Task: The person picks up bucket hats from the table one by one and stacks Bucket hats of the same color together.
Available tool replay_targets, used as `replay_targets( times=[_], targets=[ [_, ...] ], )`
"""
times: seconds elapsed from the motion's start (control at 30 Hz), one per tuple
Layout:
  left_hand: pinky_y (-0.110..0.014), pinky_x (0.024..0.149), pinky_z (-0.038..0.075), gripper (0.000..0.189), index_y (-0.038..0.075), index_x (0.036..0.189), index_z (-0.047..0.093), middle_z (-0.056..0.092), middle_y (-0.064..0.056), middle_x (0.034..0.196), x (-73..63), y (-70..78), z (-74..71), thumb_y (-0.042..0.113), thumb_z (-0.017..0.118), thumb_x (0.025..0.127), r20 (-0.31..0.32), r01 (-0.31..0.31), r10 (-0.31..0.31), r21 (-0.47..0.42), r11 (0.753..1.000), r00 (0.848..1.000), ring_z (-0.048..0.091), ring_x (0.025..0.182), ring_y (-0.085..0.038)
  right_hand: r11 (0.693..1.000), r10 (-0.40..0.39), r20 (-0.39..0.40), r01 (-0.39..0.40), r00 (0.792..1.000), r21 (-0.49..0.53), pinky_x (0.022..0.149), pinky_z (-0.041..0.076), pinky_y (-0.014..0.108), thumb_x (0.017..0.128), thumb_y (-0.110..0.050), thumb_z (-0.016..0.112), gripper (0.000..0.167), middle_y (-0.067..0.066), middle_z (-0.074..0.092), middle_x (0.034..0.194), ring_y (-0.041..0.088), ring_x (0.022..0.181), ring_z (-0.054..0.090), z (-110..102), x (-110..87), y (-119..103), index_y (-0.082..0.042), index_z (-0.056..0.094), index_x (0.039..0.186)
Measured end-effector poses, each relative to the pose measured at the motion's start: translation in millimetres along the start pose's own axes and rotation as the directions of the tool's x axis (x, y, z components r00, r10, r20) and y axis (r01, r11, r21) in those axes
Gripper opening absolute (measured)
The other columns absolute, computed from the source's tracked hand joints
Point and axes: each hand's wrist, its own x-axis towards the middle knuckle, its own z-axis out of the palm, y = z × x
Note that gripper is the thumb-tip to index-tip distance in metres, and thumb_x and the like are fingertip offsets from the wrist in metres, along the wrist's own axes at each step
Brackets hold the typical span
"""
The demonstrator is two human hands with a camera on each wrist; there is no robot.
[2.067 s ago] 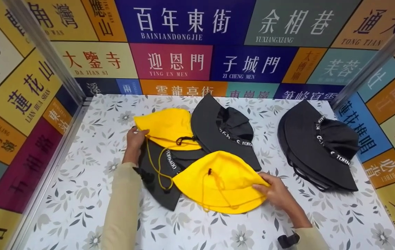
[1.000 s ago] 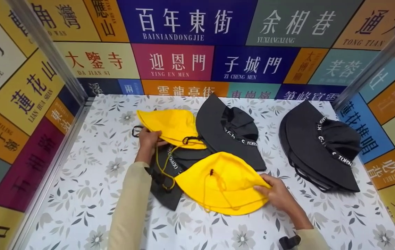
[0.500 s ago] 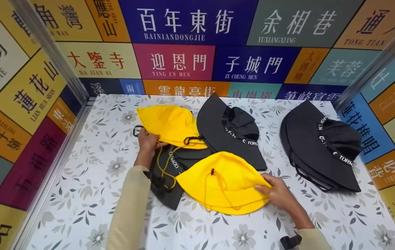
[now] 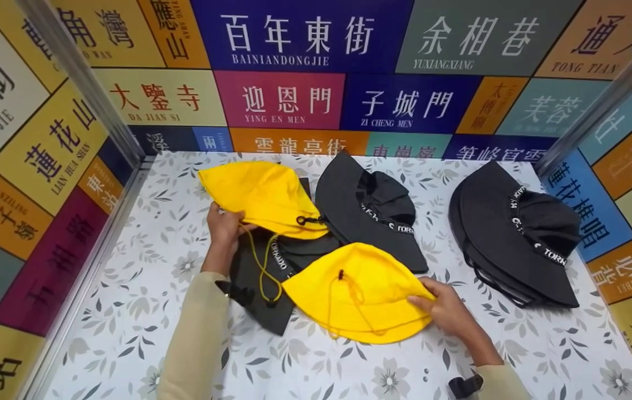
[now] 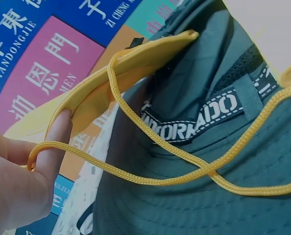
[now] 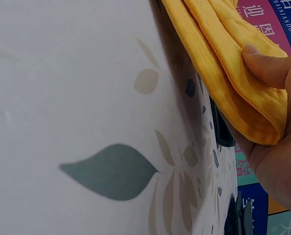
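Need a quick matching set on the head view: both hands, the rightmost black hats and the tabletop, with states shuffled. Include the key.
1. Left hand
2. Right hand
3. Rightmost black hats
4. Tabletop

A. Stacked, held by neither hand
B. Gripping the brim of the nearer yellow hat
C. White, with a leaf and flower print
D. Gripping the brim of the farther yellow hat

Pairs: 1-D, 2-B, 3-A, 4-C

The person's sleeved left arm (image 4: 194, 333) reaches farther forward than the right, the left hand (image 4: 223, 229) pinching, with one finger (image 5: 61, 139) nearly straight. The right arm (image 4: 485, 355) angles inward from the lower right, its right hand (image 4: 445, 308) gripping between an outstretched thumb (image 6: 267, 68) and the fingers.
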Motion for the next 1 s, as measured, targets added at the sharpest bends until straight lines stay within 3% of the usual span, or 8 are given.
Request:
replay_targets(
  times=[0.3, 0.53, 0.8, 1.0],
  targets=[
    [-0.042, 0.076, 0.063, 0.060, 0.018, 0.151, 0.034, 0.053, -0.011, 0.114, -16.9, 19.5, -14.6, -0.003, 0.051, 0.098, 0.033, -0.002, 0.003, -0.045, 0.999, 0.999, 0.066, 0.074, -0.020, 1.000, 0.020, -0.005, -0.020, 1.000, 0.012, 0.086, 0.049, 0.020, 0.092, -0.015, 0.073, 0.033, 0.010, 0.071, 0.113, 0.011, 0.090, 0.059, 1.3, 1.9, 1.4, -0.006, 0.068, 0.123],
    [-0.038, 0.075, 0.063, 0.063, 0.020, 0.154, 0.031, 0.051, -0.011, 0.122, -35.4, 32.4, -23.0, -0.004, 0.049, 0.099, 0.064, -0.019, 0.028, -0.138, 0.990, 0.998, 0.068, 0.082, -0.019, 0.999, 0.043, -0.001, -0.043, 0.999, 0.021, 0.086, 0.049, 0.020, 0.091, -0.016, 0.073, 0.035, 0.012, 0.070, 0.114, 0.011, 0.091, 0.059, 1.5, 2.7, 0.4, -0.004, 0.067, 0.124],
    [-0.035, 0.069, 0.063, 0.061, 0.019, 0.152, 0.032, 0.051, -0.013, 0.126, -61.8, 37.8, -16.3, -0.006, 0.047, 0.099, 0.100, -0.056, 0.075, -0.185, 0.981, 0.992, 0.069, 0.084, -0.021, 0.997, 0.075, 0.019, -0.075, 0.997, -0.008, 0.087, 0.049, 0.020, 0.092, -0.020, 0.073, 0.039, 0.012, 0.069, 0.116, 0.016, 0.093, 0.059, -3.2, 4.9, -2.7, -0.006, 0.065, 0.127],
    [-0.037, 0.066, 0.063, 0.057, 0.015, 0.148, 0.034, 0.051, -0.015, 0.120, -82.1, 38.8, -8.9, -0.009, 0.045, 0.097, 0.150, -0.074, 0.118, -0.273, 0.959, 0.981, 0.071, 0.081, -0.020, 0.996, 0.089, 0.029, -0.089, 0.996, 0.002, 0.085, 0.050, 0.019, 0.091, -0.019, 0.074, 0.040, 0.014, 0.069, 0.115, 0.016, 0.092, 0.059, -3.2, 7.4, -1.1, -0.004, 0.065, 0.127]
  ],
)
